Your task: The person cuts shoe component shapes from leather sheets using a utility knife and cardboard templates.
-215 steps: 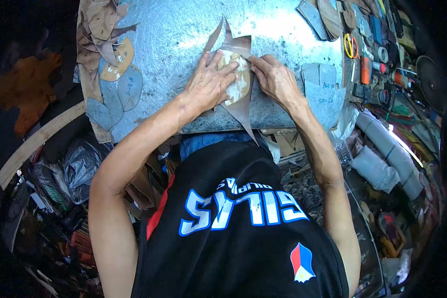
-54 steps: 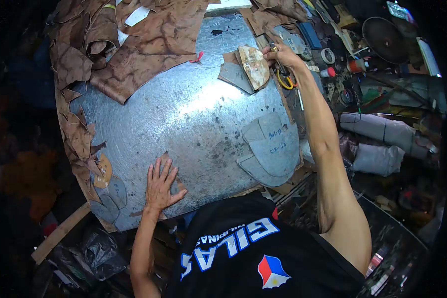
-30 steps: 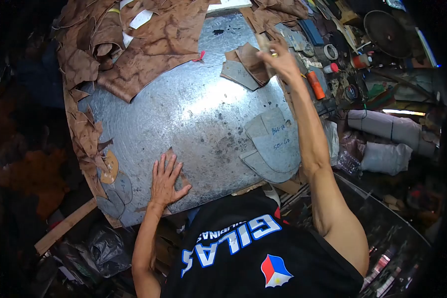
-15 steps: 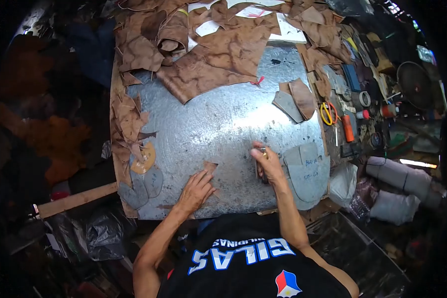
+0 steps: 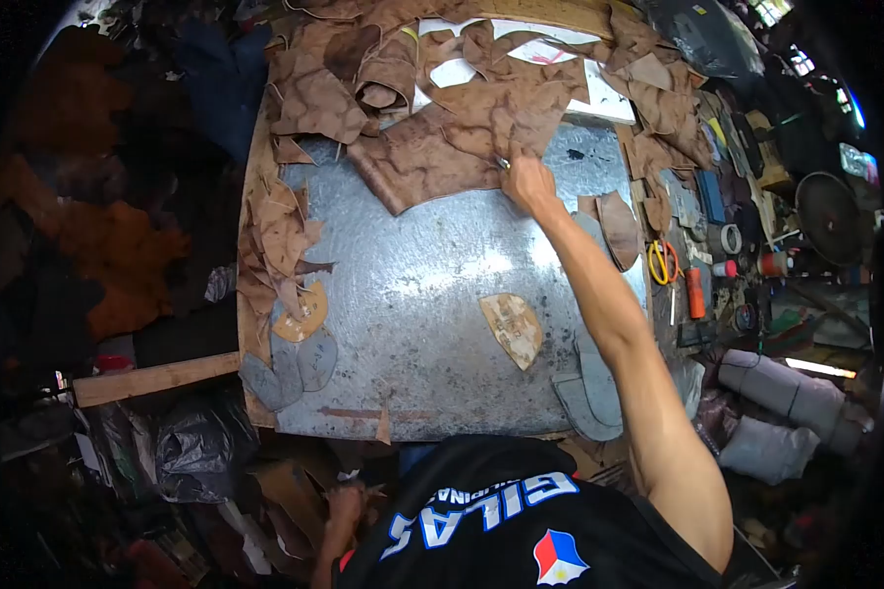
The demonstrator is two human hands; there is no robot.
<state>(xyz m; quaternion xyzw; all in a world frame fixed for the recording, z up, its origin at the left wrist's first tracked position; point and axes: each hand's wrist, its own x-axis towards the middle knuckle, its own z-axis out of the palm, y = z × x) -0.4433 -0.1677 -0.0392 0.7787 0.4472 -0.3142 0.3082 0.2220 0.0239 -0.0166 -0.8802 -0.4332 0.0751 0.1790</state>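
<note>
My right hand reaches far forward, its fingers closed at the lower edge of a large brown leather piece. Something small and shiny shows at its fingertips; what it grips is hidden. Below the table's front edge is my left hand, beside an open cardboard box. Its fingers are blurred near something small and pale. On the metal tabletop lies a tan, pale-patched pointed piece, with my right forearm to its right. Near the front edge are a thin brown strip and a small leather scrap.
Grey templates lie under my right arm, others at the left with a tan one. Leather offcuts cover the left edge. Yellow-and-orange-handled scissors and an orange-handled tool are at the right.
My right hand has moved forward to the large leather. My left hand has left the tabletop and dropped below its front edge. The tan pointed piece now shows mid-table. The view has shifted.
</note>
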